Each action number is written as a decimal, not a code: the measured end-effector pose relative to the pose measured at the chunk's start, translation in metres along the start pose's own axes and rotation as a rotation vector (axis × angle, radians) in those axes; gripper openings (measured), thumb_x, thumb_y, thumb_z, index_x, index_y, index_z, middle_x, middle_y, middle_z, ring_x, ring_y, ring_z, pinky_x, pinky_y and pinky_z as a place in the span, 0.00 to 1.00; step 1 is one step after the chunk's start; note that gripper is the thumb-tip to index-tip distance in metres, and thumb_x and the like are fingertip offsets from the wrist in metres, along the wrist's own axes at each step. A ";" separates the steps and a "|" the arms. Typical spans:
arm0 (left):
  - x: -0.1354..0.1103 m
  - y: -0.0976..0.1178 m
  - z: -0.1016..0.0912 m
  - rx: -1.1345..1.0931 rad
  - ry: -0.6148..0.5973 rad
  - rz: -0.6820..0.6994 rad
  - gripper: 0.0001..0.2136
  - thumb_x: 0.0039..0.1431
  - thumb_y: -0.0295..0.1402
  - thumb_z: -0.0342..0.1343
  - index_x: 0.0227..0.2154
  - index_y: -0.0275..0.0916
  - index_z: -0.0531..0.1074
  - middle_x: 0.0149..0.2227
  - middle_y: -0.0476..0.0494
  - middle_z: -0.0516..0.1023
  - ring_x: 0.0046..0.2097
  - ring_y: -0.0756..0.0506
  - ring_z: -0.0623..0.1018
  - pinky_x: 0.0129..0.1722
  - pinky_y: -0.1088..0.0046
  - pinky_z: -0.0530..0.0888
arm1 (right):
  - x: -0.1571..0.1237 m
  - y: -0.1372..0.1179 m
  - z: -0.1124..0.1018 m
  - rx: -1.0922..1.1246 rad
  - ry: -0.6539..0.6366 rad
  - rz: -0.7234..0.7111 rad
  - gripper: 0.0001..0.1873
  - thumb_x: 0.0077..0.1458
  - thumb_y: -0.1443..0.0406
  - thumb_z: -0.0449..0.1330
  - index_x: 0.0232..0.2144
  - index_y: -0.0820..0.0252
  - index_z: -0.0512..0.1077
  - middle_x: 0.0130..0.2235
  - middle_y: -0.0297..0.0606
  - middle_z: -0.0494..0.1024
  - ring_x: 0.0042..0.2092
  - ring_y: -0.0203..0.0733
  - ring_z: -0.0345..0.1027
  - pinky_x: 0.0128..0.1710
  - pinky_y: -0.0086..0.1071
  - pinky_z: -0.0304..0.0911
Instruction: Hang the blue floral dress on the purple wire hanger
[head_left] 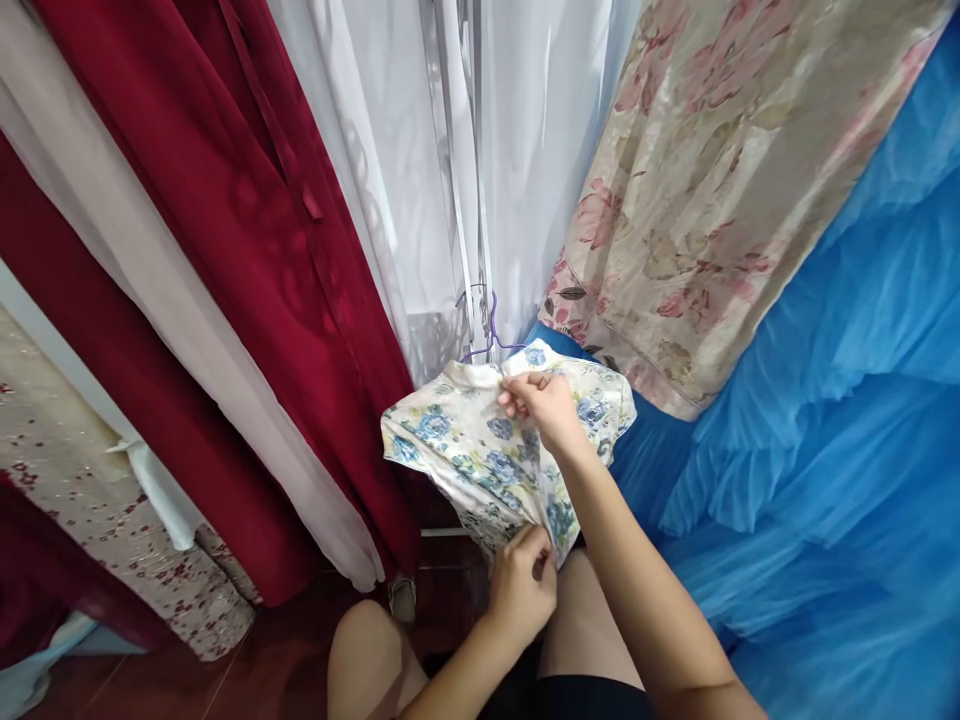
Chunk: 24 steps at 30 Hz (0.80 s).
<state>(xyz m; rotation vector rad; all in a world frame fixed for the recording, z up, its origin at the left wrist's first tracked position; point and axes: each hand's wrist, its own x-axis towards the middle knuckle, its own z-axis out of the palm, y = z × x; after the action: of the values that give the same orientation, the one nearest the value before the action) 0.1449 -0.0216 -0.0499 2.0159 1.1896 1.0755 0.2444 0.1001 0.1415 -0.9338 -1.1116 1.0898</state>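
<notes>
A white short-sleeved top (pixel 495 440) with blue flowers and green leaves hangs on a purple hanger (pixel 493 335) before me. My right hand (pixel 544 403) is closed in a pinch at the middle of its neckline, where the collar parts. Lower down, my left hand (pixel 523 585) is closed on the fabric near the bottom of the visible part, along a line running down from the neck. What lies between the fingertips is too small to make out, and the garment's lower end is hidden behind my left hand and legs.
White drapes (pixel 405 150) hang straight behind. Long dark red cloth (pixel 247 250) and beige cloth line the left. On the right hang a beige floral garment (pixel 697 220) and a ruffled blue tulle skirt (pixel 840 500). Below is a reddish tiled floor (pixel 292 655).
</notes>
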 end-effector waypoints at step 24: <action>0.185 0.011 -0.209 -0.166 0.792 0.194 0.07 0.67 0.35 0.52 0.36 0.38 0.72 0.34 0.48 0.75 0.37 0.48 0.75 0.40 0.75 0.70 | -0.035 0.094 -0.032 -0.218 0.154 -0.163 0.16 0.53 0.55 0.62 0.22 0.58 0.65 0.18 0.24 0.58 0.20 0.32 0.48 0.22 0.28 0.45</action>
<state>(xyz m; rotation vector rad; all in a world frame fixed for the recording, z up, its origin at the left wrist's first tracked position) 0.0248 0.1516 0.1337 1.6263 1.2060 2.1132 0.2542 0.0859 0.0376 -1.0597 -1.1723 0.7616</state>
